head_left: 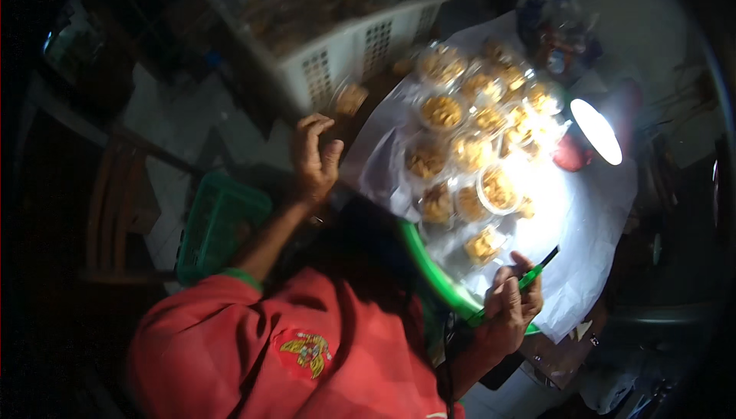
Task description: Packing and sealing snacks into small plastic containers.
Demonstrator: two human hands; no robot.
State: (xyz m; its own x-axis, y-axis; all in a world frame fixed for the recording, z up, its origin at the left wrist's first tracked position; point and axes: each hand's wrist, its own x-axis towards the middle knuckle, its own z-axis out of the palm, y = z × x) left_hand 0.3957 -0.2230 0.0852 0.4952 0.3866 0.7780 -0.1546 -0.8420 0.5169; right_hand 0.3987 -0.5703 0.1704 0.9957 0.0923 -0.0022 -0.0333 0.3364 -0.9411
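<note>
In my right hand is a green utility knife, its dark blade pointing up and to the right, over the edge of a green-rimmed round tray. My left hand is raised left of the tray with its fingers apart and holds nothing; a small clear tub lies just beyond it. White paper lines the tray. Several clear plastic cups of yellow-brown snacks stand on it, among them an uncovered-looking cup in the middle and one nearest my right hand.
A bright lamp glares at the right of the cups, beside a red object. A white perforated plastic crate full of brownish things stands at the top. Low on the left are a green plastic basket and a wooden chair.
</note>
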